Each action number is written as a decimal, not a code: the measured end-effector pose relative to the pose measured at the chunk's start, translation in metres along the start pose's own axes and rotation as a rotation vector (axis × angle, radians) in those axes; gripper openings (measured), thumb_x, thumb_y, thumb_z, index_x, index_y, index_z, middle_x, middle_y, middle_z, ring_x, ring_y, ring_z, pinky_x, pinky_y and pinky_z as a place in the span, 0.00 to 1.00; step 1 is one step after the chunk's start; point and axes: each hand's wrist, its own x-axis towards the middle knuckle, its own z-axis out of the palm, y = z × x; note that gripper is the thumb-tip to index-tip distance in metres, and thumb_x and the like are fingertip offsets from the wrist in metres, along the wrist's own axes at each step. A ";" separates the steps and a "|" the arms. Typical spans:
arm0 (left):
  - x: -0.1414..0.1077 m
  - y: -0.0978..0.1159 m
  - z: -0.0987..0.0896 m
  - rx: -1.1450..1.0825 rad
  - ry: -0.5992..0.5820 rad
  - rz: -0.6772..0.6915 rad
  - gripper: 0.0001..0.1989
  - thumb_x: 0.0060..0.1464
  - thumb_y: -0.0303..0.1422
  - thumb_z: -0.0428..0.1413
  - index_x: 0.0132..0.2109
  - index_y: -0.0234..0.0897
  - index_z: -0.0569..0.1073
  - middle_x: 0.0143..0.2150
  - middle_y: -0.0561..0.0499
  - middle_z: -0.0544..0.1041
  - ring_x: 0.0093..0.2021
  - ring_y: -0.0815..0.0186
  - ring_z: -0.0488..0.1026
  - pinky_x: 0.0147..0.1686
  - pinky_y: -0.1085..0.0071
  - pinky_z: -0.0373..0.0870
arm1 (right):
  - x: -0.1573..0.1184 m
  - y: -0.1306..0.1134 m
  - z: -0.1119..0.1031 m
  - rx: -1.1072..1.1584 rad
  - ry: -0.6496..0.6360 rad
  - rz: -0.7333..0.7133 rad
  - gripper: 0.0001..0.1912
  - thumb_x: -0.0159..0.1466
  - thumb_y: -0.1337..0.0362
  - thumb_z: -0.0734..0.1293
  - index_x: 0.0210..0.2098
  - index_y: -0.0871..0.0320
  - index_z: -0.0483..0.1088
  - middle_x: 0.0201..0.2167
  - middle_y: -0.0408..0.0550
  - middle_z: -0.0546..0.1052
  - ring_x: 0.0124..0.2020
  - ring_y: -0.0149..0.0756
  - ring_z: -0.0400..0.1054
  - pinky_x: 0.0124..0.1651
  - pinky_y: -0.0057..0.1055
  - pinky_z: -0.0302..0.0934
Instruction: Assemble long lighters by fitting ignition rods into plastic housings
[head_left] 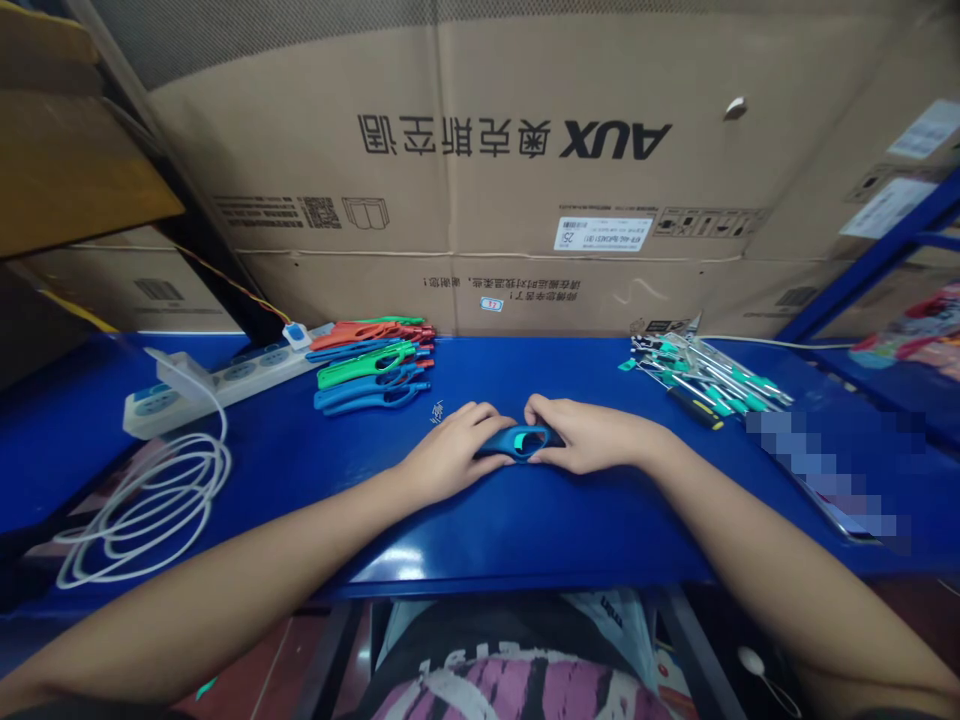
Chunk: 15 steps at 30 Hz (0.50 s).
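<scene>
A blue plastic lighter casing (501, 441) with a small green part (519, 441) in its opening lies crosswise between my hands, low over the blue table. My left hand (454, 448) is closed on its left end, thumb at the near side and fingers at the far side. My right hand (574, 433) pinches the other end. To the left lie red, green and blue casings (367, 365) in a stack. Metal rods with green parts (720, 375) are piled at the right. A few tiny metal pieces (437, 412) sit just beyond my left hand.
A white power strip (244, 378) and a coiled white cable (161, 510) are on the left. A yellow-and-black tool (697, 408) and a pixelated flat object (832, 485) lie on the right. Cardboard (480, 200) stands behind the blue table (517, 540).
</scene>
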 end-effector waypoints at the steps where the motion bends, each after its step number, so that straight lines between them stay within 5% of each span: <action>1: 0.000 0.000 0.000 0.001 0.001 -0.007 0.17 0.65 0.39 0.57 0.58 0.40 0.71 0.51 0.43 0.74 0.50 0.55 0.71 0.51 0.58 0.70 | 0.000 0.002 -0.001 0.008 0.005 0.010 0.19 0.63 0.54 0.70 0.45 0.56 0.62 0.38 0.48 0.74 0.34 0.37 0.66 0.34 0.30 0.56; 6: 0.000 -0.001 0.001 -0.072 0.056 -0.048 0.13 0.64 0.38 0.58 0.53 0.39 0.73 0.50 0.45 0.76 0.50 0.56 0.72 0.53 0.58 0.68 | 0.005 0.020 -0.005 0.111 0.051 0.047 0.14 0.62 0.55 0.70 0.41 0.57 0.70 0.34 0.47 0.76 0.33 0.36 0.68 0.34 0.30 0.58; 11: 0.001 -0.003 0.002 -0.191 0.228 -0.111 0.15 0.63 0.38 0.59 0.53 0.38 0.70 0.50 0.45 0.76 0.52 0.56 0.72 0.55 0.59 0.68 | 0.011 0.034 -0.004 0.501 0.159 0.034 0.12 0.64 0.54 0.68 0.35 0.58 0.72 0.28 0.44 0.77 0.29 0.34 0.71 0.35 0.31 0.65; 15: 0.003 -0.001 0.002 -0.374 0.359 -0.214 0.15 0.63 0.40 0.58 0.53 0.39 0.69 0.50 0.45 0.76 0.51 0.58 0.74 0.54 0.60 0.70 | 0.012 0.032 -0.002 0.474 0.211 0.014 0.13 0.64 0.54 0.68 0.35 0.58 0.72 0.26 0.44 0.76 0.25 0.31 0.68 0.32 0.29 0.64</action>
